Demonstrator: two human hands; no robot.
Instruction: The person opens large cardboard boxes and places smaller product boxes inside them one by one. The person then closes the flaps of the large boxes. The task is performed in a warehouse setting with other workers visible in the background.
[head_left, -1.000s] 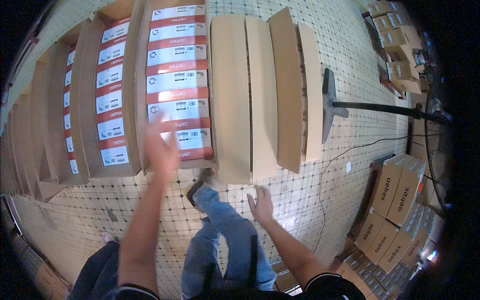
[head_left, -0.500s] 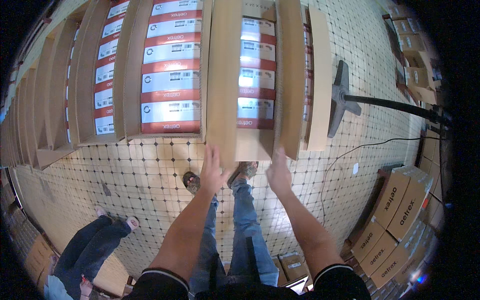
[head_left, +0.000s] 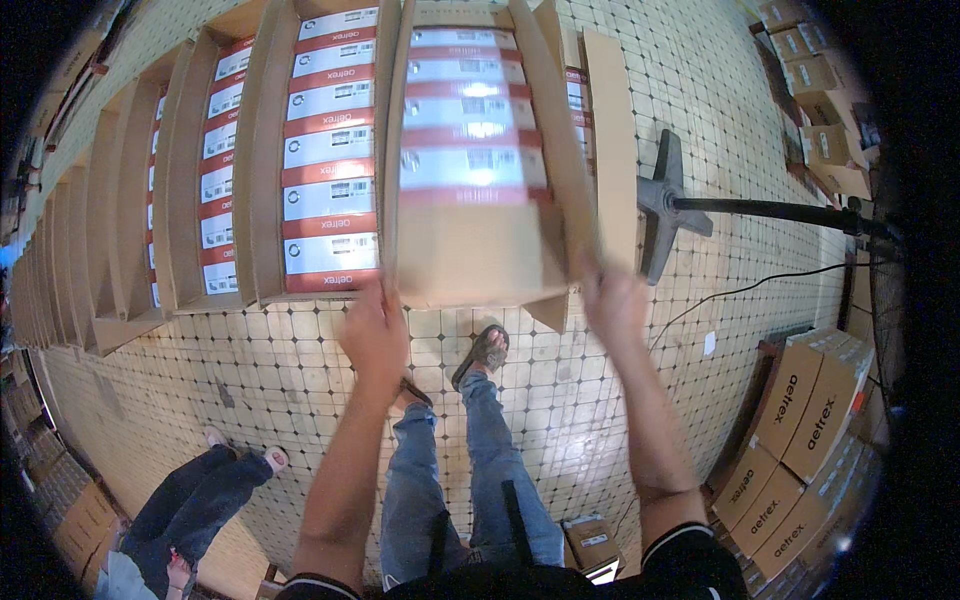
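Observation:
In front of me is an open brown carton [head_left: 480,255] holding a row of white and red boxes [head_left: 465,115]. Its long side flaps stand up on both sides. My left hand [head_left: 374,335] is closed around the near end of the left flap [head_left: 391,150]. On the other side, my right hand [head_left: 613,308], smeared by motion, is closed at the near end of the right flap [head_left: 562,130]. A plain brown panel spans the carton's near end between the two hands.
More open cartons [head_left: 265,150] with similar boxes stretch left in a row. A dark stand base [head_left: 665,205] with a pole and cable is on the tiled floor at right. Sealed cartons [head_left: 780,450] are stacked at lower right. Another person's legs [head_left: 190,500] show at lower left.
My hands have moved apart, and the carton's side flaps with them. The left flap no longer leans over the boxes, so more of their tops shows. My left foot has shifted.

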